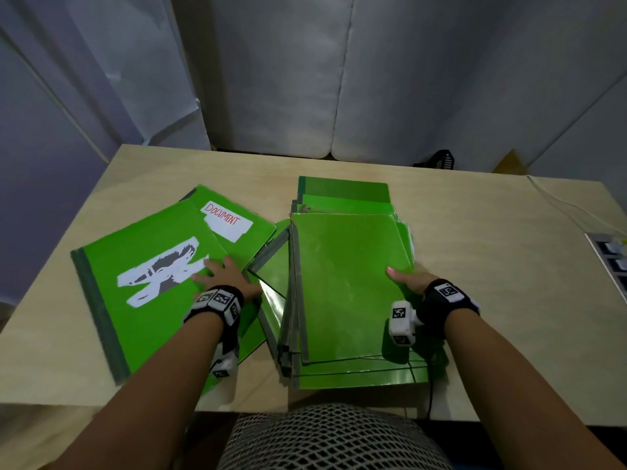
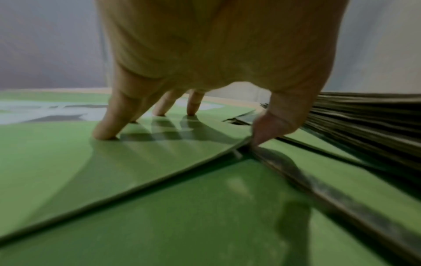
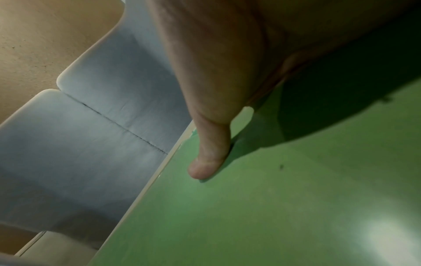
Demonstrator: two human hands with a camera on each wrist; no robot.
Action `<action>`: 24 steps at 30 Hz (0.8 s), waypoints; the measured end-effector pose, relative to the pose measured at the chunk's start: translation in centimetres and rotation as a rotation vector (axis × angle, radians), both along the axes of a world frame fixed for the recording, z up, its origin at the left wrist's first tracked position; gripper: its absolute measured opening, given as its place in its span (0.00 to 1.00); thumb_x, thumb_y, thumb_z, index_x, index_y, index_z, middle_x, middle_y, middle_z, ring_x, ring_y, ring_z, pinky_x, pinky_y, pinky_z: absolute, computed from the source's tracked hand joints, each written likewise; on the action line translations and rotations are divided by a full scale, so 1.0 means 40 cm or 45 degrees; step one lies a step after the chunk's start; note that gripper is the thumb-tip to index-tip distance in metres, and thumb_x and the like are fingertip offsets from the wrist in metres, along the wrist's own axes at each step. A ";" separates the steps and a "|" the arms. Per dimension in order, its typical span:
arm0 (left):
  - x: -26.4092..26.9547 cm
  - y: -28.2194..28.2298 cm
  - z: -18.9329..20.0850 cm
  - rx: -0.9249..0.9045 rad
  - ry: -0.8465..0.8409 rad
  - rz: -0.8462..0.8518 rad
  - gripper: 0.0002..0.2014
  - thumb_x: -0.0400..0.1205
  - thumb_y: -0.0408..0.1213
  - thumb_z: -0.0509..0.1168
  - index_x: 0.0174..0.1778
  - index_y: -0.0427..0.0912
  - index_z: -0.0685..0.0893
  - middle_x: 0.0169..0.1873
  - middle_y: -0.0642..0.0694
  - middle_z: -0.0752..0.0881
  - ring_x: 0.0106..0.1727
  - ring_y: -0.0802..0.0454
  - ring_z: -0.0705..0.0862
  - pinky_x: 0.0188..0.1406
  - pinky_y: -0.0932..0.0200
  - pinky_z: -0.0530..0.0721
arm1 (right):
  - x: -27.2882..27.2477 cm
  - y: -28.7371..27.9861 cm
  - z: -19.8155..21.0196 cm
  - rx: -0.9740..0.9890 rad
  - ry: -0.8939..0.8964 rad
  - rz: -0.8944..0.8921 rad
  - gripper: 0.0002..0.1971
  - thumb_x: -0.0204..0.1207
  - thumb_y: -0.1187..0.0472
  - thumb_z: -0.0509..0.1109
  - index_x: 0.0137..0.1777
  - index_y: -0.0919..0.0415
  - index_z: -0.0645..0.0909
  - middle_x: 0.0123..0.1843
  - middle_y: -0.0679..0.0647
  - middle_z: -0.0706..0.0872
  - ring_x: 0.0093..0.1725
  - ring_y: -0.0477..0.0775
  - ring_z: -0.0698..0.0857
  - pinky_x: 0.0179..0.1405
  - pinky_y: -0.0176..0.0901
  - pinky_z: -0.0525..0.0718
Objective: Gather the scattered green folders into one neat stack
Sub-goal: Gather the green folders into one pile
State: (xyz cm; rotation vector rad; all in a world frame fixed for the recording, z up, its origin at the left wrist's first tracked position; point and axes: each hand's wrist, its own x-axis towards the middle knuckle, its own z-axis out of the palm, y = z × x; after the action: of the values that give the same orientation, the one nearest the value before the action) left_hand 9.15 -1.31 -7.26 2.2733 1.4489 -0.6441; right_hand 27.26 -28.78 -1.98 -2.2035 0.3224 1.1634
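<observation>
Pressing spread left hand [image 1: 225, 278] on loose folder [image 1: 142, 286], right hand [image 1: 412, 283] gripping stack [image 1: 342, 283] edge

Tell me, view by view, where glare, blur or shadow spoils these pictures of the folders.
Head view: dim, wide-angle bending at the table edges, soft sheen on the stack. Left wrist: motion blur, finger shadows from the left hand. Right wrist: glare patch at lower right, dark shadow under the right hand.
</observation>
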 end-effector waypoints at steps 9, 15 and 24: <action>-0.054 0.066 -0.007 0.048 -0.113 -0.186 0.29 0.74 0.23 0.68 0.68 0.40 0.64 0.65 0.31 0.77 0.67 0.31 0.77 0.64 0.36 0.81 | 0.002 -0.003 -0.010 -0.011 -0.017 -0.020 0.42 0.71 0.41 0.73 0.78 0.63 0.64 0.74 0.68 0.73 0.69 0.72 0.76 0.66 0.63 0.78; -0.119 0.118 0.022 0.031 -0.269 -0.298 0.28 0.69 0.21 0.70 0.65 0.37 0.73 0.58 0.37 0.83 0.59 0.38 0.83 0.56 0.49 0.84 | -0.001 -0.003 -0.025 0.016 -0.001 -0.044 0.45 0.67 0.38 0.75 0.78 0.64 0.65 0.73 0.68 0.75 0.65 0.72 0.79 0.65 0.67 0.79; -0.071 0.090 -0.004 0.291 -0.072 -0.299 0.53 0.68 0.61 0.73 0.81 0.41 0.54 0.80 0.37 0.59 0.80 0.36 0.61 0.70 0.35 0.75 | -0.005 -0.005 -0.034 -0.055 -0.062 -0.025 0.45 0.70 0.38 0.72 0.79 0.66 0.64 0.75 0.68 0.72 0.69 0.71 0.76 0.61 0.57 0.78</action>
State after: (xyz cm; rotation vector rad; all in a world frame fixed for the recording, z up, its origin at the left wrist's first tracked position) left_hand 6.31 2.28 -7.41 2.6434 1.2977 -0.4966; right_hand 27.05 -28.97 -3.35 -2.2571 0.3506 1.1003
